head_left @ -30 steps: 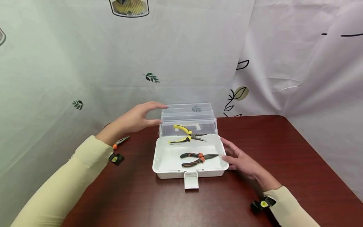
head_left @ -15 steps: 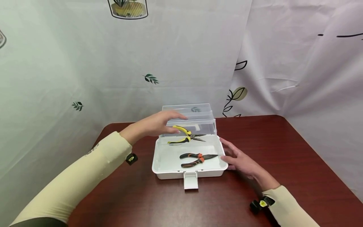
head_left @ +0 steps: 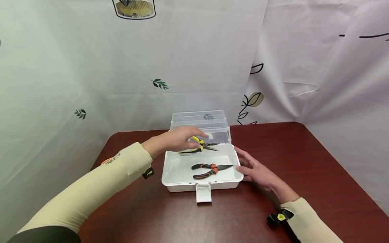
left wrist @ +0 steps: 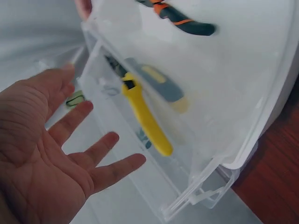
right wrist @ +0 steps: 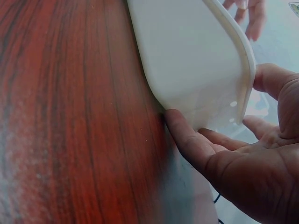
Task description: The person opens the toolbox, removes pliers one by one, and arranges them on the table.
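A white toolbox (head_left: 177, 172) stands open on the table with its clear lid (head_left: 199, 117) tipped back. Yellow-and-black needle-nose pliers (head_left: 202, 145) lie at its back, toward the lid. Nearer the front lie black-and-orange needle-nose pliers (head_left: 214, 168). Over the back left of the box, my left hand (head_left: 179, 139) reaches toward the yellow pliers, fingers spread and holding nothing; they show apart from the yellow handle (left wrist: 145, 119) in the left wrist view. My right hand (head_left: 256, 173) rests against the box's right side, thumb at the rim (right wrist: 247, 60) and fingers along the outer wall.
A white latch (head_left: 203, 193) hangs down at the box front. On the left of the table, an orange-handled thing (head_left: 106, 161) is mostly hidden behind my left sleeve. A printed white cloth (head_left: 194, 60) hangs behind the dark red table (head_left: 273, 141).
My left hand has moved right and slightly down, from beside the lid to over the yellow pliers. The right hand stays at the box's side, and both pliers lie where they were.
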Demonstrator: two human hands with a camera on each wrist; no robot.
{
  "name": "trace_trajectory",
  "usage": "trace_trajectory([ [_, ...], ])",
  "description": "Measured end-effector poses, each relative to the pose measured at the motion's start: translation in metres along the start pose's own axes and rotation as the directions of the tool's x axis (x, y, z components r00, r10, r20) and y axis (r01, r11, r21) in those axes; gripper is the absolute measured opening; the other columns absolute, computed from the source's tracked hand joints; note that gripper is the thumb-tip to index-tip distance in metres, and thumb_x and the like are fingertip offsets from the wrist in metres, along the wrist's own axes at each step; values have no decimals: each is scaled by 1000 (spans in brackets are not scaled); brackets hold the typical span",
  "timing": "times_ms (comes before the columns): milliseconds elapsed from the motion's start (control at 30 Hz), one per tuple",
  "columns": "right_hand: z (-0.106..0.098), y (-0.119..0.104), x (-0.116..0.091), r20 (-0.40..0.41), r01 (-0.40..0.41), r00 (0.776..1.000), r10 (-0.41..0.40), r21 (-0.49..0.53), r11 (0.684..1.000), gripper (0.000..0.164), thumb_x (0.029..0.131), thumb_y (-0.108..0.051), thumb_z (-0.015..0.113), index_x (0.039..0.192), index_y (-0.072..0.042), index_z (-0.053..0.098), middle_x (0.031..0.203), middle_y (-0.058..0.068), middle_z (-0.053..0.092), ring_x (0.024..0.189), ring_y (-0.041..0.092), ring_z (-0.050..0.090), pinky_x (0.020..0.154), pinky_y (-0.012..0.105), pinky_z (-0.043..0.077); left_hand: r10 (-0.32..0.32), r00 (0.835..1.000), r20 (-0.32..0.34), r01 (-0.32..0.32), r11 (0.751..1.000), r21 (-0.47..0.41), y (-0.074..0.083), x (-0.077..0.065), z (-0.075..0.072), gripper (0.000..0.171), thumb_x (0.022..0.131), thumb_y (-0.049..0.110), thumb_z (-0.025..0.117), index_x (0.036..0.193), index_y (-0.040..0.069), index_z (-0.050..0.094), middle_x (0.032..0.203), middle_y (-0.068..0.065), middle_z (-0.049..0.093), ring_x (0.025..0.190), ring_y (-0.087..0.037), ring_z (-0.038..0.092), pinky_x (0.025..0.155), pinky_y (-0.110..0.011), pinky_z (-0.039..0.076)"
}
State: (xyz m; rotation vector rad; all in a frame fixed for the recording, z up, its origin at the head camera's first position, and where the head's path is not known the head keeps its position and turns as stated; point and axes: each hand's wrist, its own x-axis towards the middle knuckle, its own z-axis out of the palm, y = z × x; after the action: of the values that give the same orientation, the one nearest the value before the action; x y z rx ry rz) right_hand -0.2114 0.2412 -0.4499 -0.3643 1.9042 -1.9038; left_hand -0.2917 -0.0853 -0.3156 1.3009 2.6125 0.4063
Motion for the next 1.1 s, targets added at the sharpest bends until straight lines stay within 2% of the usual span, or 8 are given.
trace_trajectory([
  [133, 1, -1, -1, 7, 9, 1000, -9, -4, 1000, 79, 106, -9, 59, 167, -24, 12, 162, 29, 22, 133, 46, 48, 92, 48, 56, 6, 1000, -4, -6, 998, 56, 0, 2, 9, 44, 104, 18, 64, 147, 13, 58, 148, -8, 56, 137, -26, 51, 112, -43, 41],
  [300, 2, -2, 0, 15, 21, 1000, -21, -6, 1000, 79, 106, -9, 58, 167, -23, 10, 162, 30, 22, 133, 46, 48, 92, 47, 56, -10, 1000, 27, 7, 993, 114, -2, 2, 19, 49, 105, 17, 62, 153, 14, 52, 158, -12, 45, 144, -28, 44, 116, -46, 37],
  [500, 2, -3, 0, 10, 18, 1000, -18, -1, 1000, 79, 106, -9, 58, 167, -23, 11, 162, 30, 22, 133, 46, 48, 92, 47, 56, -29, 999, 46, 24, 994, 109, -7, 5, 26, 56, 103, 16, 66, 156, 15, 48, 163, -10, 38, 146, -30, 41, 116, -45, 37],
  [667, 3, -4, 0, 3, 13, 1000, -13, -1, 1000, 79, 106, -8, 58, 167, -23, 12, 162, 30, 22, 132, 45, 49, 92, 47, 56, -48, 997, 59, 39, 989, 146, -10, 9, 29, 54, 103, 15, 66, 154, 17, 51, 157, -6, 47, 142, -27, 47, 114, -44, 39],
  [833, 2, -4, 0, -8, 5, 1000, -5, -14, 1000, 77, 106, -6, 57, 167, -23, 13, 161, 30, 24, 132, 45, 50, 92, 47, 57, -84, 995, 47, 74, 982, 176, -8, 11, 31, 50, 102, 19, 69, 151, 21, 56, 145, -6, 58, 130, -24, 57, 107, -41, 47],
  [967, 3, -4, -1, -4, 4, 1000, -4, 1, 1000, 78, 106, -7, 57, 167, -24, 13, 162, 29, 23, 133, 45, 49, 92, 47, 56, -102, 994, 47, 92, 979, 184, -8, 12, 30, 50, 101, 21, 70, 150, 23, 57, 138, -7, 61, 120, -23, 61, 100, -41, 51],
  [1100, 3, -3, -1, -1, 6, 1000, -6, 8, 1000, 78, 106, -9, 58, 167, -24, 12, 163, 29, 22, 133, 45, 49, 92, 47, 56, -101, 993, 57, 90, 982, 165, -10, 10, 29, 51, 102, 20, 69, 151, 20, 56, 136, -9, 61, 118, -24, 61, 99, -42, 51],
])
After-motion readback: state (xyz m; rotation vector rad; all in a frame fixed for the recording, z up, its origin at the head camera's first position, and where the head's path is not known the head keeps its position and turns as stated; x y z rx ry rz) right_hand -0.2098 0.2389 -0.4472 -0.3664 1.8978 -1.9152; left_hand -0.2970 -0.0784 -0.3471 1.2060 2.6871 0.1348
